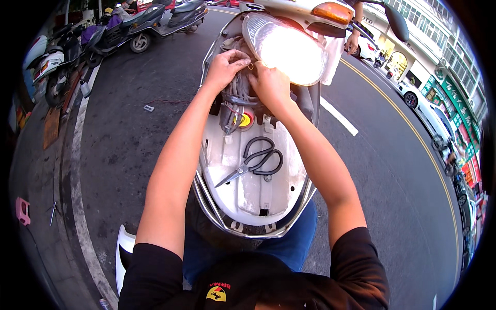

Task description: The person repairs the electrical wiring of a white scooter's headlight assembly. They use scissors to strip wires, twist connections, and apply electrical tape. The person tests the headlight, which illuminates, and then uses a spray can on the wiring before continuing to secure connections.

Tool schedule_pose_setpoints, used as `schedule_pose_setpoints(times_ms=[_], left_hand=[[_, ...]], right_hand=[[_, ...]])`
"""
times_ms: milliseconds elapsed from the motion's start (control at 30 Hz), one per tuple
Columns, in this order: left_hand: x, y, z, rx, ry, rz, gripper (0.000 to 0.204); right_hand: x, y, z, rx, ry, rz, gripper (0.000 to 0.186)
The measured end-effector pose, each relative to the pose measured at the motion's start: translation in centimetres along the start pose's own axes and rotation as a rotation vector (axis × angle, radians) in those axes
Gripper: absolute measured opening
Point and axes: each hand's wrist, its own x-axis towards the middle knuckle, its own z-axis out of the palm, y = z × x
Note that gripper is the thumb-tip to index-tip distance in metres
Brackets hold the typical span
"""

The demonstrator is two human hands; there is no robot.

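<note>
The headlight (287,51) of the scooter has a glaring white face, and both hands are working just beside its left edge. The left hand (227,68) is to the left of the headlight, with its thumb and fingers bent and brought almost together. They are at a small yellow wire loop (251,66), which is close to the lower left rim of the headlight; I cannot tell whether the fingers hold it firmly. The right hand (271,85) is directly in front of the headlight's lower left part, with the fingers curled inward. Its fingertips are hidden, so I cannot tell what it holds. Below and left of the headlight, there is a wiring bundle (240,95), and under it a round yellow and red part (244,120). Further below the headlight, black-handled scissors (258,164) lie on the white panel (240,199), with the blades partly apart and pointing away from the headlight. An orange turn-signal lens (332,12) is above and right of the headlight. Another person's hand (352,44) hangs to the right of the headlight.
</note>
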Motion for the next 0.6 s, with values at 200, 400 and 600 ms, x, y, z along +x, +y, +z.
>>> schedule_pose_setpoints(times_ms=[200, 400, 600], left_hand=[[-0.1, 0.4, 0.1, 0.063, -0.024, -0.004, 0.020], [-0.2, 0.4, 0.0, 0.063, -0.018, 0.019, 0.020], [-0.1, 0.1, 0.0, 0.136, -0.049, 0.041, 0.020]], right_hand=[[-0.2, 0.4, 0.7, 0.086, 0.104, 0.045, 0.032], [-0.3, 0.5, 1.2, 0.152, 0.152, 0.027, 0.031], [-0.8, 0.7, 1.0, 0.197, 0.248, -0.020, 0.034]])
